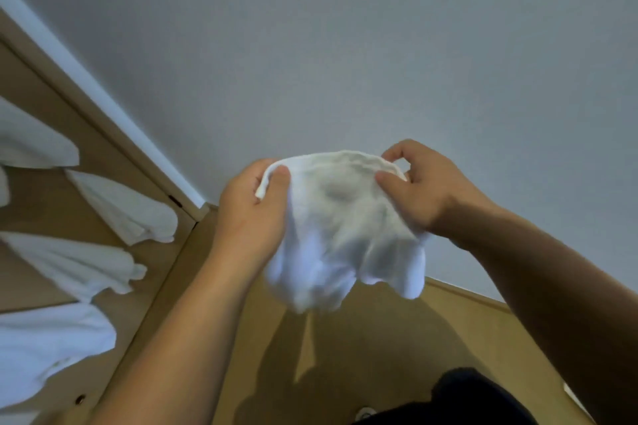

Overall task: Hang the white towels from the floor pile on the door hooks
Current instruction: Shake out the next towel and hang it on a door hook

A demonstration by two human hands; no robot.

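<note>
1. Both hands up in front of the wall [345,45] here, and they share one white towel [341,228]: the left hand [248,214] has its thumb clamped over the towel's top edge at one end, the right hand [421,186] pinches that same edge at the other, thumb and forefinger closed on the hem
2. The towel is off the floor and clear of the door, bunched and drooping below the two grips, its lower folds hanging loose over the floor [397,348]
3. Risk number one, as I read it: these are edge pinches only, so a quick shake or a reach sideways could pull the hem out of one hand and drop the cloth
4. Risk two: it looks gathered, not spread, so a thick wad may sit badly on a hook and slide off; no loop shows, and I cannot tell whether there is one
5. Over to the left, the door [48,203] already carries several hung towels [127,207], fanned close together, some nearly overlapping
6. The hooks themselves are out of sight, so a free one cannot be confirmed from here; brushing a neighbour while reaching in could knock it loose
7. Down low, a dark garment [462,400] on the person, and the floor pile is not in view
</note>
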